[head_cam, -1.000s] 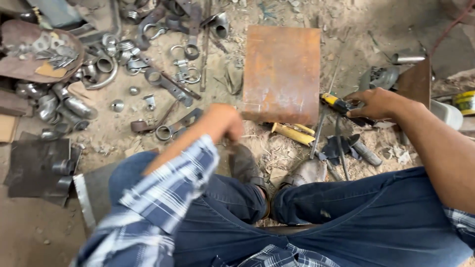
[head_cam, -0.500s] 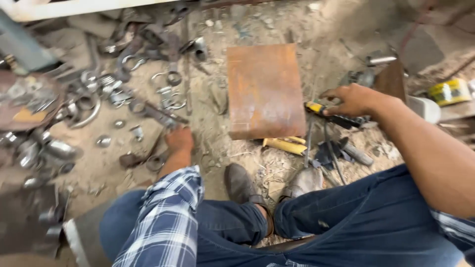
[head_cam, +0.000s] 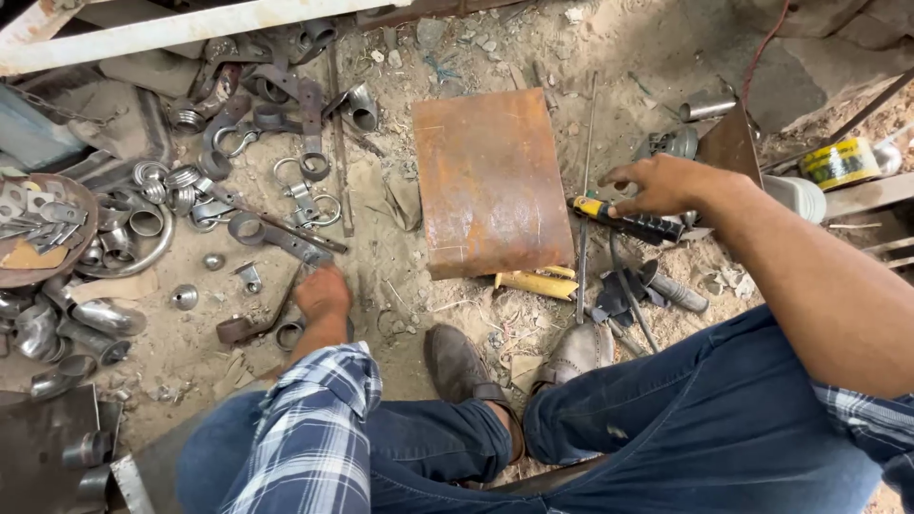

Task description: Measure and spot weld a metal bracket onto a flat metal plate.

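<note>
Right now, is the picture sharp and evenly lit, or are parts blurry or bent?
Head view: soft daylight, no harsh glare; the rusty steel plate and the right hand on the screwdriver look sharp; the left hand is slightly soft; edges bow from wide-angle distortion.

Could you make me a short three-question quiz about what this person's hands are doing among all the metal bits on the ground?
1. True or false: the right hand rests on a yellow-and-black tool.
2. The left hand reaches down near: A) a metal ring, B) a glass bottle, C) a book.
3. What colour is the rusty plate between the hands?

Key: 1 true; 2 A; 3 orange-brown.
</note>
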